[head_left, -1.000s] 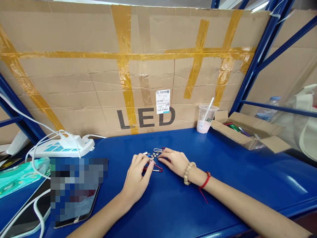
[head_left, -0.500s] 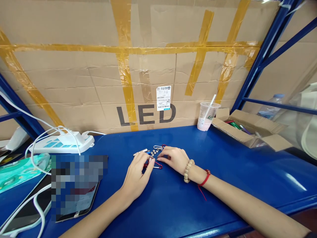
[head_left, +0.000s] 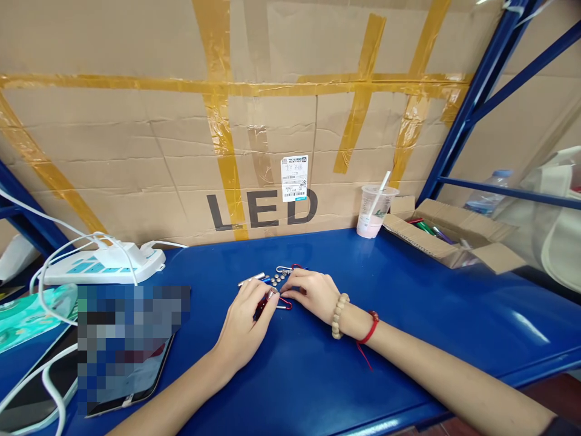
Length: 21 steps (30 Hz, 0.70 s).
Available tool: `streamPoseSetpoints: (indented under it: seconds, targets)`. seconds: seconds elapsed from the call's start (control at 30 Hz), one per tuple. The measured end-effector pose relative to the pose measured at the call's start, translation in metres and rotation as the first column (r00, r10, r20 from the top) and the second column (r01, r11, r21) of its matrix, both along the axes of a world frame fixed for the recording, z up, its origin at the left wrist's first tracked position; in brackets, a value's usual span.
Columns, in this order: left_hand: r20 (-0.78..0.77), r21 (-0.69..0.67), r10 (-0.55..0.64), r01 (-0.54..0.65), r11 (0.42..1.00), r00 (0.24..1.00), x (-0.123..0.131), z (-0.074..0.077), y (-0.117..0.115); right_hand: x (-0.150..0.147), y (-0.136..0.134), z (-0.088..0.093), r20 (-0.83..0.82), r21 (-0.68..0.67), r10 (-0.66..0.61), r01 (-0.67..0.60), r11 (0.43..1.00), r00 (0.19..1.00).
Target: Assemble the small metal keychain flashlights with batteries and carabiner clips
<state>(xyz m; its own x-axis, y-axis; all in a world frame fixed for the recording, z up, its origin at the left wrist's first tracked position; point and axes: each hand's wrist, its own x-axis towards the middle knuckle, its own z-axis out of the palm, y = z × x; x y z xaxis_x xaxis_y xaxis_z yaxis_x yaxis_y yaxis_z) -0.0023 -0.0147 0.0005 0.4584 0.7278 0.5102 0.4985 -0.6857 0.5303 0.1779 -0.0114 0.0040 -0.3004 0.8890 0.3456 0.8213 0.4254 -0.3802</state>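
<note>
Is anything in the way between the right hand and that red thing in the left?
Nothing visible is. The right hand is close to the silver-ended red item in the left hand; small round pieces lie just beyond the gap, a red clip on its near side.

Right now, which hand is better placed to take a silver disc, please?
Probably the right hand: it is near the silver discs, though its grip is unclear; the left hand holds a red tube.

From the wearer's head, the only camera looks forward and downward across the glossy blue counter (head_left: 313, 378), with the bare left hand (head_left: 242, 321) and bare right hand (head_left: 318, 297) near, toward six o'clock; the brown, yellow-taped cardboard wall (head_left: 290, 127) stands farther off, toward twelve.
</note>
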Motion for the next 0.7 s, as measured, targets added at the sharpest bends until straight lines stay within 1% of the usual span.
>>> streamPoseSetpoints:
  seconds: [0.07,0.13,0.23,0.33,0.43,0.47,0.53,0.63,0.7]
  targets:
    - [-0.007,0.014,0.002,-0.002,1.0,1.0,0.0,0.0,0.0,0.0,0.0,0.001,0.023,-0.011,-0.002,0.002,1.0,1.0]
    - [-0.011,0.029,0.012,-0.012,0.999,1.0,0.0,-0.001,0.0,0.001,-0.001,0.001,0.025,0.03,0.007,-0.008,1.0,1.0]
    - [-0.018,0.055,0.023,-0.022,0.998,1.0,0.0,0.0,0.001,0.005,-0.002,0.004,-0.05,0.211,0.018,-0.008,0.978,0.999]
    - [-0.02,0.086,0.039,-0.038,0.996,0.999,0.0,0.0,0.001,0.007,-0.005,0.009,-0.173,0.386,0.051,0.02,0.922,0.984]
    - [-0.016,0.108,0.051,-0.049,0.993,0.999,0.0,0.0,0.001,0.006,-0.011,0.014,-0.257,0.464,0.137,-0.002,0.886,0.957]
    - [-0.018,0.11,0.051,-0.048,0.993,0.999,0.0,-0.001,0.001,0.004,-0.013,0.015,-0.278,0.467,0.166,-0.018,0.884,0.946]
    - [-0.025,0.116,0.046,-0.042,0.992,0.999,0.0,-0.002,0.002,0.001,-0.015,0.017,-0.336,0.428,0.212,-0.052,0.902,0.918]
    - [-0.044,0.133,0.029,-0.023,0.991,0.999,-0.001,-0.005,0.002,-0.002,-0.017,0.019,-0.473,0.285,0.246,-0.117,0.951,0.846]
    - [-0.05,0.14,0.02,-0.013,0.99,0.999,-0.002,-0.007,0.003,-0.003,-0.016,0.02,-0.577,0.17,0.232,-0.162,0.972,0.783]
